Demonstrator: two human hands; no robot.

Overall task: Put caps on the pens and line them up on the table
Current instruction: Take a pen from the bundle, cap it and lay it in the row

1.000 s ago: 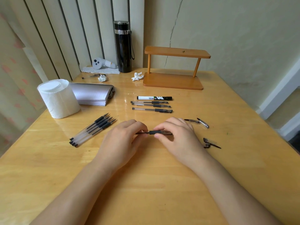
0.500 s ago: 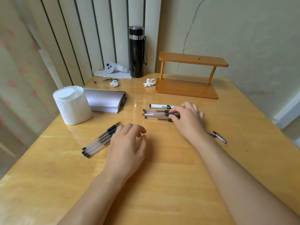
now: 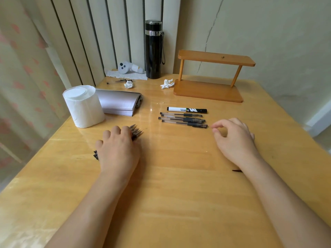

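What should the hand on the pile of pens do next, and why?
Probably pinch one uncapped pen out of the pile with the left hand. That hand already rests on the pile, its tips are bare, and the capped row shows the right hand empty.

The left hand lies palm down, fingers curled forward and spread slightly. The right hand hovers loosely cupped, thumb and forefinger nearly meeting, holding nothing
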